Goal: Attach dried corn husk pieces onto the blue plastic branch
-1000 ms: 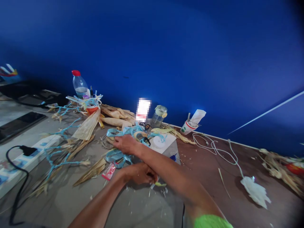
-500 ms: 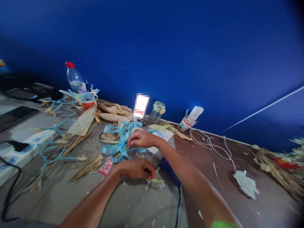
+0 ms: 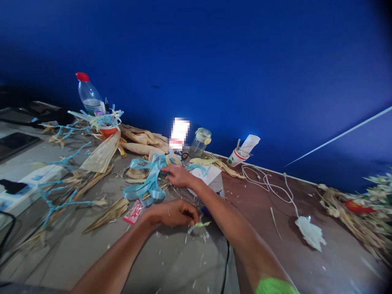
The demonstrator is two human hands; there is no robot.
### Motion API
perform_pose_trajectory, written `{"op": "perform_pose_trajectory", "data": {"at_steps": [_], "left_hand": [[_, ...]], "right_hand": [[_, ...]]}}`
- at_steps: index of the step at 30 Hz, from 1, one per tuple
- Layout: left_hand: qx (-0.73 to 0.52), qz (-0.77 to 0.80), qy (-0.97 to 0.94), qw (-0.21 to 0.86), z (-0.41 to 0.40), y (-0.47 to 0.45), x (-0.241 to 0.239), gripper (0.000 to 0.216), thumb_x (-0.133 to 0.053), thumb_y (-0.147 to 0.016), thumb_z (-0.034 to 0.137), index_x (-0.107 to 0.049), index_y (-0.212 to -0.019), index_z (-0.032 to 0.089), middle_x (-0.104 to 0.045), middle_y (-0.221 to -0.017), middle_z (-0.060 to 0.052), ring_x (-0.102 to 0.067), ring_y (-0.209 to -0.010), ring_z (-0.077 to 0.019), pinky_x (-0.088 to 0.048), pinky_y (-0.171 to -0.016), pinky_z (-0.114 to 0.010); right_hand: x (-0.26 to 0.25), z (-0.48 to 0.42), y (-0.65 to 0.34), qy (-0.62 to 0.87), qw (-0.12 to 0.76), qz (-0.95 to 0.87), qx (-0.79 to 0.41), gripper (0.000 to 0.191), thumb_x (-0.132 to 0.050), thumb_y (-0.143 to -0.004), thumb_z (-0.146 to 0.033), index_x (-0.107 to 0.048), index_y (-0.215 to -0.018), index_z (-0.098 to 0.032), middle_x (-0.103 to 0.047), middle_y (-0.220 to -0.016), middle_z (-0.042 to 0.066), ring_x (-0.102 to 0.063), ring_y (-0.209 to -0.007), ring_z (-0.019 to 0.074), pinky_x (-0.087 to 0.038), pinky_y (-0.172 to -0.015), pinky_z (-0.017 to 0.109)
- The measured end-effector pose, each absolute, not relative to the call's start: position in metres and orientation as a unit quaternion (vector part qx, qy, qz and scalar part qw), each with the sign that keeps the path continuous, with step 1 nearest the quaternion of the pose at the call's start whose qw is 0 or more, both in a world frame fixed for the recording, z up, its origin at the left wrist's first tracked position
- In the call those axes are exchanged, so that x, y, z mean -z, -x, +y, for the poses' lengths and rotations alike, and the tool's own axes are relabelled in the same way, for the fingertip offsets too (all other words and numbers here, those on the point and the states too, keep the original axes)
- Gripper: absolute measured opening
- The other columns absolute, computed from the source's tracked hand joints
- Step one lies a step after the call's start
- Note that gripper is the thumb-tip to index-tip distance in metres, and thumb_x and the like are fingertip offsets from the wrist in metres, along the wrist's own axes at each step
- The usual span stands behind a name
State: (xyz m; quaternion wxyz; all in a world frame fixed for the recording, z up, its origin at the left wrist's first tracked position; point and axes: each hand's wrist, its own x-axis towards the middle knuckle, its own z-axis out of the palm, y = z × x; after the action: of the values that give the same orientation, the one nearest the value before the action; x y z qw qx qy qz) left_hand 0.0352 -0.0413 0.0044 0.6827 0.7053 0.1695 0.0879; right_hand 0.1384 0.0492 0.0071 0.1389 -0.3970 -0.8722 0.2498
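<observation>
My left hand [image 3: 177, 212] is low over the grey table, thumb and fingers pinched on a small yellow-green husk strip [image 3: 202, 224]. Farther back, my right hand [image 3: 177, 175] reaches across to a loose heap of light blue ribbon [image 3: 150, 179], its fingers closed at the ribbon's right edge. Under my right forearm lies a blue tool [image 3: 206, 210] with a black cord, mostly covered. A pink-and-white packet [image 3: 134, 212] rests beside my left wrist. Left of it is a dry corn husk piece [image 3: 107, 215].
Blue-wrapped branches [image 3: 65, 200] and a power strip [image 3: 30, 185] are at the left. Along the wall stand a red-capped bottle [image 3: 88, 96], a lit phone [image 3: 179, 132], a clear jar [image 3: 200, 143] and a cup [image 3: 237, 156]. White cable [image 3: 272, 188] and dried stalks [image 3: 346, 216] lie right.
My right hand has drawn its fingers in at the blue ribbon. My left hand keeps its pinch on the husk strip. The whole view has shifted slightly.
</observation>
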Motion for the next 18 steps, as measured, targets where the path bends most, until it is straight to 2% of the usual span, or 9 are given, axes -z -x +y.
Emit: {"op": "perform_pose_trajectory", "data": {"at_steps": [5,9,11,14,18], "left_hand": [[-0.092,0.164,-0.71,0.679,-0.042,-0.036,-0.004,0.008,-0.057,-0.072,0.017,-0.064,-0.077,0.017,-0.059,-0.072,0.002,-0.049,-0.068,-0.0107,-0.039,-0.065,-0.02],[-0.08,0.164,-0.716,0.674,-0.041,-0.036,-0.003,0.011,-0.055,-0.073,0.014,-0.064,-0.079,0.017,-0.059,-0.072,0.003,-0.05,-0.068,-0.0102,-0.04,-0.067,-0.02],[-0.079,0.161,-0.719,0.671,-0.04,-0.035,-0.002,0.011,-0.055,-0.073,0.014,-0.064,-0.079,0.017,-0.059,-0.073,0.002,-0.05,-0.069,-0.0102,-0.04,-0.068,-0.02],[-0.081,0.163,-0.72,0.67,-0.038,-0.032,-0.002,0.01,-0.056,-0.073,0.016,-0.065,-0.078,0.017,-0.06,-0.072,0.002,-0.05,-0.069,-0.0105,-0.04,-0.067,-0.021],[-0.063,0.173,-0.726,0.663,-0.037,-0.03,-0.004,0.009,-0.058,-0.071,0.017,-0.065,-0.077,0.016,-0.06,-0.072,0.002,-0.051,-0.068,-0.0112,-0.04,-0.067,-0.022]], "right_hand": [[-0.008,0.042,-0.148,0.358,0.192,-0.884,-0.231,0.021,-0.055,-0.074,-0.004,-0.069,-0.084,-0.016,-0.066,-0.091,0.005,-0.059,-0.093,0.0176,-0.043,-0.089,0.03],[-0.014,0.032,-0.16,0.376,0.23,-0.869,-0.225,0.023,-0.051,-0.078,-0.005,-0.069,-0.085,-0.016,-0.066,-0.09,0.004,-0.059,-0.089,0.0156,-0.043,-0.085,0.027],[-0.017,0.026,-0.165,0.409,0.204,-0.861,-0.223,0.022,-0.051,-0.08,-0.007,-0.07,-0.087,-0.016,-0.067,-0.09,0.005,-0.06,-0.088,0.0157,-0.043,-0.083,0.026],[-0.021,0.015,-0.17,0.457,0.117,-0.858,-0.205,0.021,-0.052,-0.081,-0.011,-0.071,-0.089,-0.016,-0.067,-0.091,0.006,-0.06,-0.088,0.0172,-0.043,-0.078,0.026],[-0.02,0.006,-0.172,0.473,0.023,-0.87,-0.133,0.027,-0.048,-0.083,-0.016,-0.071,-0.098,-0.021,-0.063,-0.099,0.007,-0.059,-0.08,0.0179,-0.041,-0.069,0.027]]}}
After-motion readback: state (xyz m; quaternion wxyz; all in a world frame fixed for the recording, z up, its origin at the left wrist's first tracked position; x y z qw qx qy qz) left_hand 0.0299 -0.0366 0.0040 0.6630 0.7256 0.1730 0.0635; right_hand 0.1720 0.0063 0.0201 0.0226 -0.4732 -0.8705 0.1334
